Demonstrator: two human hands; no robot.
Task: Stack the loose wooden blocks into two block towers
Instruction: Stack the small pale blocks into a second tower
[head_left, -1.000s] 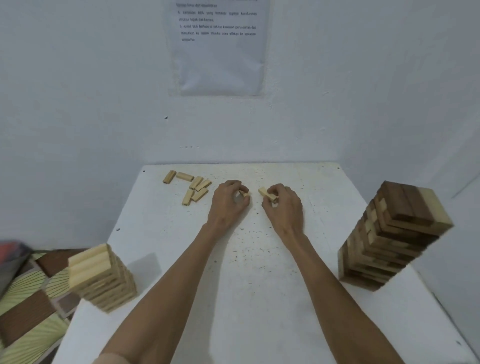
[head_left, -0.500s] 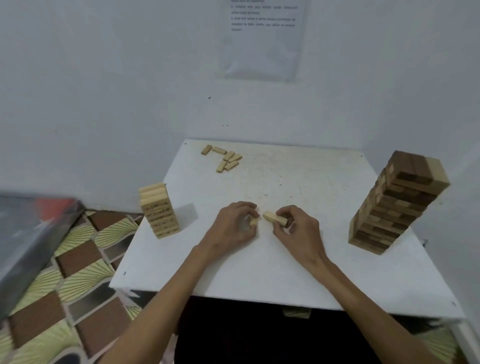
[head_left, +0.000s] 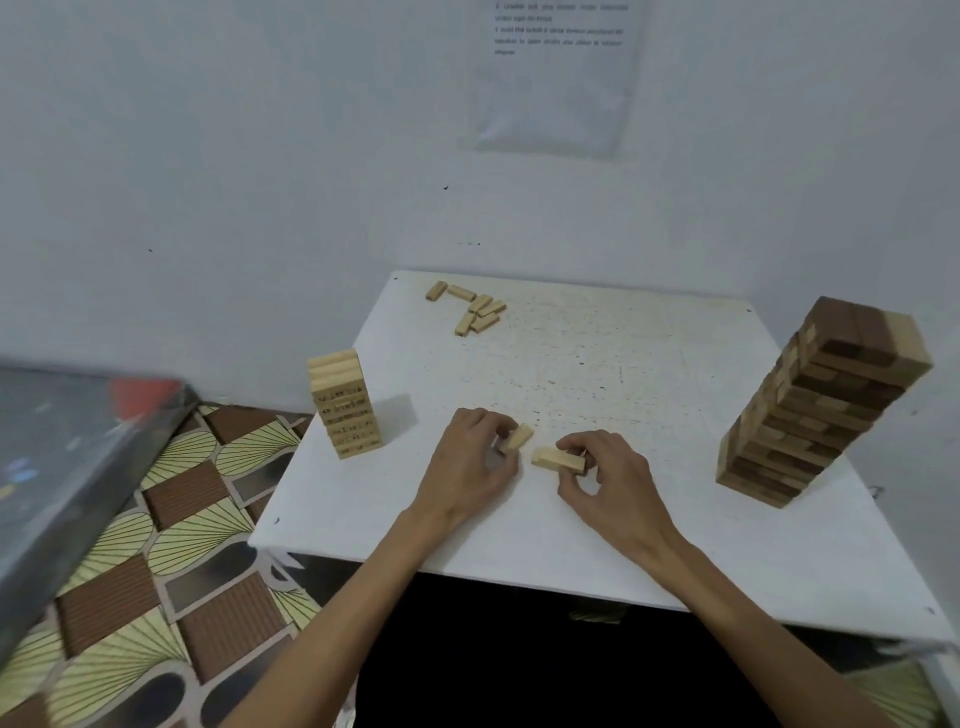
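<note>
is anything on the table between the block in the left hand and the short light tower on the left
Nothing visible. Only bare table lies between the block gripped by the left hand and the short light tower. The loose blocks sit far back, off that path.

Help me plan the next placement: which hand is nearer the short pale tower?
Left. The left hand, pinching a small block, sits just right of the short pale tower; the right hand, holding a second block, lies farther right, toward the tall mixed tower.
</note>
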